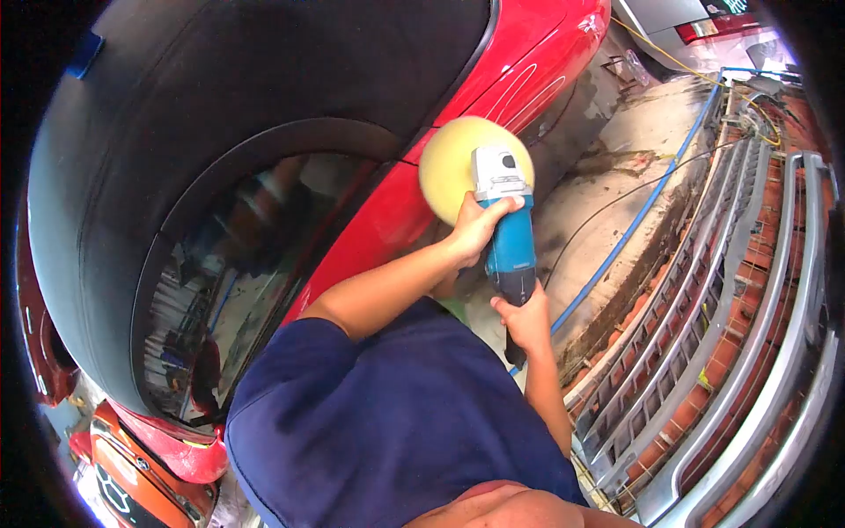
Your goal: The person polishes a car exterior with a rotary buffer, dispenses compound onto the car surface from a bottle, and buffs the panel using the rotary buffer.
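Note:
A blue and black power polisher [512, 239] with a silver head carries a round yellow pad [451, 167]. The pad lies over the side of a red car [374, 216], just below its black soft top [264, 66]; whether it touches the paint is hard to tell. My left hand [480, 229] is closed round the front of the polisher body, behind the silver head. Farther back, my right hand [525, 319] grips the black rear handle. The pad's edge looks slightly blurred.
Metal grilles [731, 255] lean against a brick wall at the right. A blue hose [629, 231] and a thin dark cable run along the floor beside them. An orange car [132, 466] stands at the lower left, and a silver vehicle [660, 26] at the top right.

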`<action>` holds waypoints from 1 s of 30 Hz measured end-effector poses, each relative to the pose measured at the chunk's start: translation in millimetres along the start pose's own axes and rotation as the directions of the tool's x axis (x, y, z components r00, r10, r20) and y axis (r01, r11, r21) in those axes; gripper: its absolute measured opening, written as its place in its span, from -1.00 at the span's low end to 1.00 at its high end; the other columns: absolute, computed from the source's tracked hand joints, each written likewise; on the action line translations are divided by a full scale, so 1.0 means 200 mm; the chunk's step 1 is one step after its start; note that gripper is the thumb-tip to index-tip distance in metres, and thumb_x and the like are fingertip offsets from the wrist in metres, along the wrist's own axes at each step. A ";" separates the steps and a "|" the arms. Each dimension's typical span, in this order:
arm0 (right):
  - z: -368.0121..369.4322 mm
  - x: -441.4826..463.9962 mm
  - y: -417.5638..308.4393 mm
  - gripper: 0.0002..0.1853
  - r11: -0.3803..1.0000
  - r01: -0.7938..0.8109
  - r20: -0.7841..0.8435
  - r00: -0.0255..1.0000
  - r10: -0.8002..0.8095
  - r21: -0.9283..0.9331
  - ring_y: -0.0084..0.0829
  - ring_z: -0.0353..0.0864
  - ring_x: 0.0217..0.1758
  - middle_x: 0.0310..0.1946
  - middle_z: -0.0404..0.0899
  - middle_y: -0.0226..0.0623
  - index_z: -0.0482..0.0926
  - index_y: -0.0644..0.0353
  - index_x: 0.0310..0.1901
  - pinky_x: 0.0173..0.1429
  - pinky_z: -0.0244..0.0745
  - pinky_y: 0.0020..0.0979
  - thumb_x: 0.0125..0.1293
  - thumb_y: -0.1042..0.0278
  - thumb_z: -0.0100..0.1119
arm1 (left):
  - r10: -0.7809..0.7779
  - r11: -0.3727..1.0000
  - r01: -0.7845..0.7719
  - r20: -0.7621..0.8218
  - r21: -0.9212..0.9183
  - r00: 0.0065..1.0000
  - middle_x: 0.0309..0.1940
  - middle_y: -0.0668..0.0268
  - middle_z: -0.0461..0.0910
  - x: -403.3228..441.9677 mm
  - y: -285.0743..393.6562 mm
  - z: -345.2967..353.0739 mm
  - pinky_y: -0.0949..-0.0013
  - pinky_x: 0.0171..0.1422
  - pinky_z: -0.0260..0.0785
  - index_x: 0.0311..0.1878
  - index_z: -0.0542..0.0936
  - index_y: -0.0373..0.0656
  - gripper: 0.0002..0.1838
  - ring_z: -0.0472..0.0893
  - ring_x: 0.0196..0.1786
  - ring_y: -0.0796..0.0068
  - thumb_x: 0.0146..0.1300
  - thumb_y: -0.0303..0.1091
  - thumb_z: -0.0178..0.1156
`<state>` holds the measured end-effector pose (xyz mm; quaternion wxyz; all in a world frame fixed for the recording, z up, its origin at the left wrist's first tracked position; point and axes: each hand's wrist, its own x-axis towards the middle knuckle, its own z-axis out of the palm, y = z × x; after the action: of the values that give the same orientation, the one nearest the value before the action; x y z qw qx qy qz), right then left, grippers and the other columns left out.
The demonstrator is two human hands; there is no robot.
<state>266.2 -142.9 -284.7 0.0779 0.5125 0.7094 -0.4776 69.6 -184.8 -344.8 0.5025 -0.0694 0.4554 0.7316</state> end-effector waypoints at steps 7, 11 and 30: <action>0.02 -0.14 0.03 -0.47 0.999 0.038 0.087 0.995 -0.037 -0.004 -0.20 0.73 -0.20 -0.21 0.73 -0.10 0.59 0.31 0.09 -0.05 0.60 -0.20 0.08 0.42 0.58 | 0.023 1.000 -0.021 -0.094 0.021 0.995 0.10 0.09 0.66 -0.22 -0.03 -0.06 0.10 0.17 0.64 0.35 0.49 -0.36 -0.28 0.70 0.05 0.27 0.27 -0.10 0.48; 0.03 -0.15 0.03 -0.46 0.999 0.050 0.095 0.994 -0.049 -0.001 -0.20 0.74 -0.19 -0.20 0.73 -0.10 0.57 0.32 0.09 -0.04 0.60 -0.20 0.07 0.41 0.58 | 0.045 0.999 -0.043 -0.102 0.019 0.994 0.10 0.09 0.66 -0.24 -0.03 -0.07 0.10 0.16 0.65 0.36 0.47 -0.35 -0.27 0.69 0.05 0.27 0.28 -0.10 0.48; 0.05 -0.12 0.14 -0.59 0.969 -0.091 0.073 0.994 0.076 0.230 -0.52 0.61 -0.55 -0.38 0.70 -0.30 0.58 0.30 0.00 -0.44 0.52 -0.35 0.14 0.54 0.54 | -0.123 0.983 0.137 -0.118 0.119 0.985 0.13 -0.01 0.59 -0.08 -0.17 0.02 0.01 0.18 0.65 0.38 0.33 -0.38 -0.12 0.69 0.11 0.17 0.18 -0.10 0.58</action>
<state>295.6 -166.4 -292.7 0.0596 0.5319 0.6234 -0.5700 106.5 -190.7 -354.5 0.5269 -0.1074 0.5224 0.6618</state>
